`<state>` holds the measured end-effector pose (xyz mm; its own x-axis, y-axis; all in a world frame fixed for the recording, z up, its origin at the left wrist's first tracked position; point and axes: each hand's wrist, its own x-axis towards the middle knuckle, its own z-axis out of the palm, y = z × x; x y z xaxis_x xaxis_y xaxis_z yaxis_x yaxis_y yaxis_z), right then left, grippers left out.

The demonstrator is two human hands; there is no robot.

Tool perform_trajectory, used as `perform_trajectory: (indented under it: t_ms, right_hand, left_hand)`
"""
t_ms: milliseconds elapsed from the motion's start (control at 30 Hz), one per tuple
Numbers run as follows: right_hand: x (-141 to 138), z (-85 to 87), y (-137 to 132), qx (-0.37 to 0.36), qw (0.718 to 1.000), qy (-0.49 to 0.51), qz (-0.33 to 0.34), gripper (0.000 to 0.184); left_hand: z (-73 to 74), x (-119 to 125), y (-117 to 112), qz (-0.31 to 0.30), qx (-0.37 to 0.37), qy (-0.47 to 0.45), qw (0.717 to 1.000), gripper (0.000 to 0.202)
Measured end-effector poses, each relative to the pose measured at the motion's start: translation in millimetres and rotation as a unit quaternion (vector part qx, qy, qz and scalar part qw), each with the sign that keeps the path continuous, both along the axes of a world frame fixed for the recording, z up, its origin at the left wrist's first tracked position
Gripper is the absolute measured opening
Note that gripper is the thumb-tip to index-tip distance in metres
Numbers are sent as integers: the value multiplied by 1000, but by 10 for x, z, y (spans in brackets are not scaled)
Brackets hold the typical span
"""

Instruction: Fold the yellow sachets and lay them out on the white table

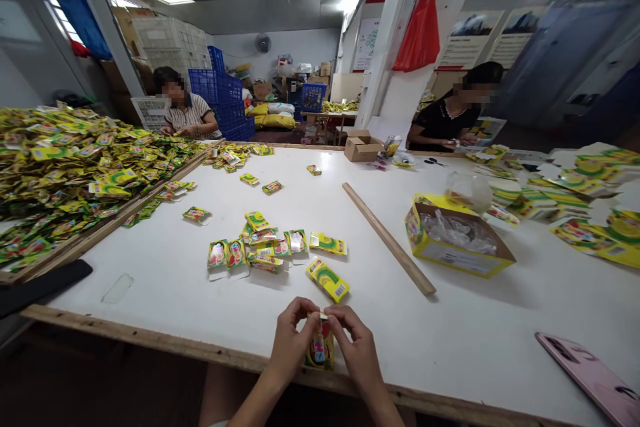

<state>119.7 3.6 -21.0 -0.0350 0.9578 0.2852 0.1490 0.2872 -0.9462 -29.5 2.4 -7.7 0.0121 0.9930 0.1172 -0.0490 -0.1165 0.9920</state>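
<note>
Hands meet at the near edge of the white table (475,340) in the head view, the only one. The left hand (289,341) and the right hand (358,348) face each other with fingers curled, and each pinches the top of one small yellow packet (320,348) between thumb and fingertips. The packet stands upright between the two palms, just over the table's wooden front rim, its lower part showing red and blue print. Just beyond the hands, and apart from them, lies a small closed yellow box (329,279) with a barcode on its end. Farther back a loose cluster of packets (260,245) is spread flat on the table. A long wooden stick (387,237) lies slantwise to the right of the cluster, and past it sits an open yellow carton (457,240) with clear plastic bags inside. A pink phone (593,377) rests near the right front corner, well apart from the right hand. On the left, behind a wooden rail, a great heap of packets (65,160) fills a tray. Flat printed cartons (590,210) are stacked along the right side. At the far end stands a small cardboard box (363,145), and two co-workers sit there, one person in a striped top (186,113) and one person in black (447,121), each with their hands at the table.
</note>
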Motion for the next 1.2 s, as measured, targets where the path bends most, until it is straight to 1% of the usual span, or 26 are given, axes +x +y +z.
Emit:
perform_trajectory:
  t_ms: [133, 367, 567, 733, 800, 867, 1000, 1100, 1200]
  right_hand:
    - [-48, 11, -15, -7, 1000, 0, -21, 30]
    - [-95, 60, 30, -47, 998, -5, -52, 39]
    - [-106, 53, 53, -37, 998, -5, -41, 31]
    - [-81, -29, 28, -47, 998, 3, -41, 30]
    - [-62, -67, 8, -59, 998, 12, -33, 30]
    - [-44, -87, -14, -72, 997, 22, -10, 31]
    - [-37, -75, -56, -99, 994, 26, 44, 30]
    - [-49, -78, -74, -117, 991, 12, 58, 32]
    - [-54, -114, -81, -112, 991, -14, 64, 33]
  left_hand:
    - [13, 5, 9, 1, -5, -9, 1000, 12]
    - [3, 3, 52, 14, -26, -15, 999, 13]
    - [7, 27, 102, 19, -40, -18, 999, 13]
    - [-30, 29, 112, 12, -53, -33, 998, 12]
    - [-67, 12, 91, 5, -51, -38, 998, 14]
    - [-104, -14, 64, -1, -50, -35, 998, 16]
    - [-137, -63, 18, -10, -30, 5, 999, 15]
    - [-140, -70, -13, -10, -16, 40, 999, 15]
    - [-145, -58, -47, -22, -12, 57, 998, 20]
